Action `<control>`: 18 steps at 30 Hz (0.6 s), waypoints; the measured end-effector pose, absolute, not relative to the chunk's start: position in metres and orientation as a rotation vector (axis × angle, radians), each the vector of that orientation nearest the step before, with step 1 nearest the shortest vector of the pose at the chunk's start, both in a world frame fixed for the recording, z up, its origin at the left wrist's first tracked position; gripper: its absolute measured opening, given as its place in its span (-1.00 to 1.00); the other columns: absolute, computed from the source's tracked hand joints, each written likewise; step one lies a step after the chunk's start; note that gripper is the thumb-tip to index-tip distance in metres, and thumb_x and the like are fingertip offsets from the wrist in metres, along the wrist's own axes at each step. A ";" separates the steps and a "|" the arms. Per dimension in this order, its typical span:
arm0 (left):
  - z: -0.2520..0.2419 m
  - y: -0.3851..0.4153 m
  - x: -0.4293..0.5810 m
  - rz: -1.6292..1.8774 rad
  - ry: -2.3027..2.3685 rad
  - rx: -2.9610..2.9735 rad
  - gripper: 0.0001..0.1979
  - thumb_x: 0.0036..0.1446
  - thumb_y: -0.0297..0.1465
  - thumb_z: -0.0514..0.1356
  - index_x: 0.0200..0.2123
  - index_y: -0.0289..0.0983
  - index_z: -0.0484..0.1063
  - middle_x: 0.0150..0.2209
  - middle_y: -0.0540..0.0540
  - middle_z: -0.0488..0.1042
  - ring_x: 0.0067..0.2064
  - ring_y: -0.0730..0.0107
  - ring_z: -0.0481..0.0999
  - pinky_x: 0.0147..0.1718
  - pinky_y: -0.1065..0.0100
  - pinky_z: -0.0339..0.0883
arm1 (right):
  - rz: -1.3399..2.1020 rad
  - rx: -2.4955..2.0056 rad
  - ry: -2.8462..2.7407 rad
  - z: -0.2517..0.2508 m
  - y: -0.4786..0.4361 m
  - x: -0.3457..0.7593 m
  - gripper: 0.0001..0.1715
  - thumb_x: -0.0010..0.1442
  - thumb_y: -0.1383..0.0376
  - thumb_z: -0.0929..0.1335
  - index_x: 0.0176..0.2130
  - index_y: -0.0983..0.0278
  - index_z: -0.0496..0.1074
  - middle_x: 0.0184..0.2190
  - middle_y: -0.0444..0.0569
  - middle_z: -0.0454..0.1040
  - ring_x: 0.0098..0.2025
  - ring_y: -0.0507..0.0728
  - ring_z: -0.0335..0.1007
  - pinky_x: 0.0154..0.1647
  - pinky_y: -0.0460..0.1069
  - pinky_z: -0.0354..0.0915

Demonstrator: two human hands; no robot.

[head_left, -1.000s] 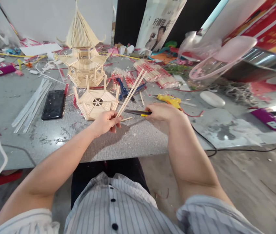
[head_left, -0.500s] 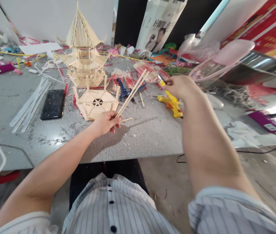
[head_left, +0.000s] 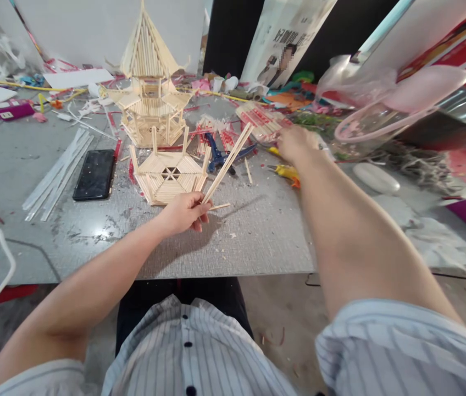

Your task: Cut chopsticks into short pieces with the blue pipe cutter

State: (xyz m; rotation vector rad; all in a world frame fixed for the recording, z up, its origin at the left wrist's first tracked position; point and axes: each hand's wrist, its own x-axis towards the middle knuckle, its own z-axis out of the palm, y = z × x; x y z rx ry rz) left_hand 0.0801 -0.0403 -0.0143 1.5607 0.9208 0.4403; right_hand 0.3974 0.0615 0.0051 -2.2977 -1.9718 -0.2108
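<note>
Stick bundle (head_left: 228, 159): lower end pinched in left hand (head_left: 183, 213), just right of hexagonal base (head_left: 169, 176); long axis slants up and rightward. Right hand (head_left: 297, 144): well right of base, beside glue gun (head_left: 286, 171); grip hidden, cannot tell.

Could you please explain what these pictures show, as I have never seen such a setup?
There is no machine: a camera worn on a person's head looks down at their own bare hands over a grey table. The left hand grips a few long wooden sticks. The right hand reaches out beside a yellow glue gun; whether it holds anything is hidden. On the table are a stick pagoda, a hexagonal stick piece and a black phone.
</note>
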 end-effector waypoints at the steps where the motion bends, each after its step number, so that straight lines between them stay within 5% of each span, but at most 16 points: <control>1: -0.015 -0.041 0.081 0.433 0.913 1.556 -0.89 0.19 -0.40 0.04 -0.37 -0.31 0.25 -0.54 0.05 0.39 -0.66 0.63 0.38 -0.62 0.53 0.30 | -0.208 -2.266 -2.003 0.004 0.062 0.390 -0.55 0.16 0.45 0.20 0.03 0.50 0.37 -0.02 0.46 0.35 -0.04 0.27 0.30 -0.20 0.09 0.11; 6: -0.020 -0.041 0.082 0.390 0.909 1.605 -0.90 0.19 -0.42 0.03 -0.37 -0.31 0.24 -0.49 0.03 0.42 -0.65 0.61 0.41 -0.60 0.51 0.32 | -0.075 -2.062 -2.319 -0.001 0.063 0.337 -0.62 0.07 0.50 0.29 -0.09 0.30 0.42 -0.01 0.13 0.40 0.00 0.17 0.28 -0.05 0.02 0.12; 11: -0.021 -0.041 0.080 0.364 0.947 1.735 -0.87 0.19 -0.36 0.02 -0.36 -0.30 0.25 -0.67 0.08 0.32 -0.64 0.50 0.43 -0.61 0.51 0.28 | -0.052 -2.084 -2.354 -0.009 0.069 0.320 -0.81 0.07 0.53 0.29 -0.29 0.36 0.42 -0.16 0.19 0.46 -0.03 0.25 0.29 0.06 0.19 0.04; 18: -0.023 -0.046 0.079 0.425 0.837 1.897 -0.81 0.20 -0.31 0.00 -0.34 -0.31 0.29 -0.60 0.05 0.34 -0.58 0.51 0.44 -0.50 0.47 0.29 | -0.091 -2.067 -2.272 -0.011 0.056 0.341 -0.80 0.16 0.35 0.26 -0.20 0.35 0.39 -0.14 0.28 0.44 -0.08 0.30 0.33 -0.11 0.13 0.18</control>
